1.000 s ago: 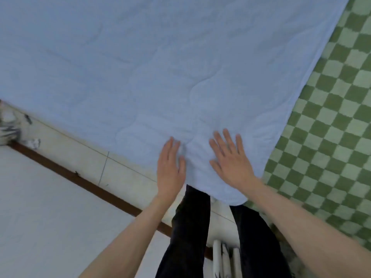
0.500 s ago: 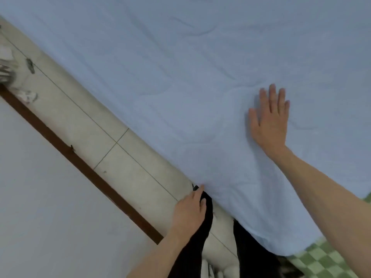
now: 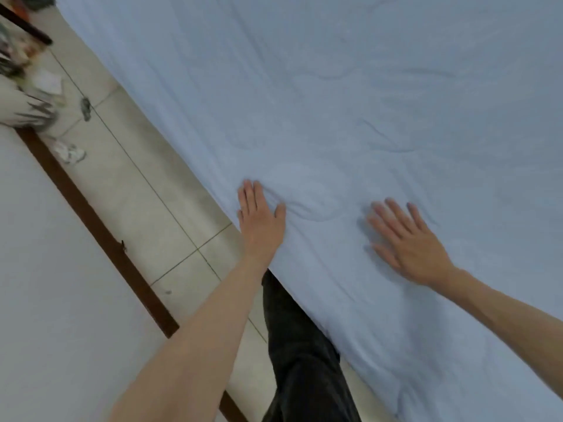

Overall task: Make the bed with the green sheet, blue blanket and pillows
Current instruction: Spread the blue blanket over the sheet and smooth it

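The blue blanket [image 3: 350, 95] is spread over the bed and fills most of the view, with shallow wrinkles across it. My left hand [image 3: 260, 219] lies flat with straight fingers on the blanket next to its near edge, a small fold bunched by the thumb. My right hand [image 3: 408, 242] rests flat on the blanket further in, fingers spread. The green sheet and the pillows are out of view.
A tiled floor strip [image 3: 158, 208] runs along the bed's left edge, bordered by a dark brown skirting board [image 3: 100, 236] and a white wall [image 3: 51, 300]. My dark trouser leg [image 3: 301, 354] stands against the bed. Blurred clutter [image 3: 27, 95] lies at the upper left.
My left hand has risen from my leg onto the blanket's edge. My right hand has slid nearer to me. The view has swung left, and the green checked sheet has left the frame.
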`<state>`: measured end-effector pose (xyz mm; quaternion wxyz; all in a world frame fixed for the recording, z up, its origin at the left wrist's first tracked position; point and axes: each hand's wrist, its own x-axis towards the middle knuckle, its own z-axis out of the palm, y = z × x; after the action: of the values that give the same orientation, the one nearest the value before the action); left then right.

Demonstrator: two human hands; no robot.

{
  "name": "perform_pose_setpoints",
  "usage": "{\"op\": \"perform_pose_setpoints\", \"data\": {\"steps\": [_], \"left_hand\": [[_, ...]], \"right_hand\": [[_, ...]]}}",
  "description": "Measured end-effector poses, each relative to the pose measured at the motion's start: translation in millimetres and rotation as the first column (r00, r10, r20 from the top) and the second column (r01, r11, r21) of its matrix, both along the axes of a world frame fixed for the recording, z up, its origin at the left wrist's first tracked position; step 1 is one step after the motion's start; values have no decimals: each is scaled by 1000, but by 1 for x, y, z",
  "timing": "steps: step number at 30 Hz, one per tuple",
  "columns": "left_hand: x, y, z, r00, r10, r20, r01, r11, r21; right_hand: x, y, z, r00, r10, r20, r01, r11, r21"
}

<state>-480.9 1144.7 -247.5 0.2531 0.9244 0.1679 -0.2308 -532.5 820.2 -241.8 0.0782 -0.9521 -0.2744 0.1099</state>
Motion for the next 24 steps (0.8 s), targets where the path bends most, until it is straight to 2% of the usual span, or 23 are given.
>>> {"op": "perform_pose_setpoints", "data": {"steps": [1, 3, 4, 5, 7, 9, 11, 14, 16, 18, 20, 21, 22, 23, 24], "left_hand": [[-1, 3, 7, 1000, -3, -10, 2, 999, -52], [7, 17, 21, 999, -33, -43, 30, 997, -68], [17, 30, 24, 998, -55, -36, 55, 998, -11], [35, 45, 25, 997, -76, -12, 77, 994, 75], [87, 76, 17, 992, -114, 56, 101, 975, 196], [153, 107, 6, 974, -193, 116, 160, 956, 244], [221, 142, -6, 965, -215, 150, 172, 951, 255], [299, 194, -22, 981, -150, 123, 115, 961, 252], [320, 223, -25, 997, -66, 46, 53, 968, 247], [330, 245, -21, 1000, 22, 9, -23, 985, 173], [340, 261, -15, 995, 97, -19, -94, 991, 95], [346, 268, -12, 994, 100, -35, -96, 990, 103], [351, 275, -10, 997, 64, -50, -56, 987, 151], [358, 283, -9, 998, 2, -64, 12, 977, 211], [367, 293, -8, 995, -66, -77, 84, 962, 260]], "right_hand": [[57, 4, 6, 970, -242, 19, 242, 970, -7], [160, 14, 9, 766, -642, -9, 642, 766, 0], [204, 22, 7, 672, -739, -53, 740, 673, -5], [241, 36, 1, 618, -782, -85, 783, 621, -20], [287, 85, -19, 611, -784, -111, 785, 618, -45], [293, 150, -36, 674, -737, -54, 734, 676, -64], [271, 220, -50, 804, -595, 14, 595, 803, -27], [209, 296, -58, 982, -184, 38, 181, 981, 72], [175, 314, -48, 992, 119, -47, -116, 992, 54], [183, 310, -32, 964, 249, -97, -245, 968, 50], [236, 296, -16, 993, 113, -38, -108, 988, 109], [272, 286, -11, 998, -64, -6, 64, 991, 119], [310, 271, -8, 956, -294, -7, 293, 949, 111], [348, 252, -7, 851, -524, -22, 524, 847, 93], [385, 234, -8, 692, -721, -43, 722, 689, 69]]}}
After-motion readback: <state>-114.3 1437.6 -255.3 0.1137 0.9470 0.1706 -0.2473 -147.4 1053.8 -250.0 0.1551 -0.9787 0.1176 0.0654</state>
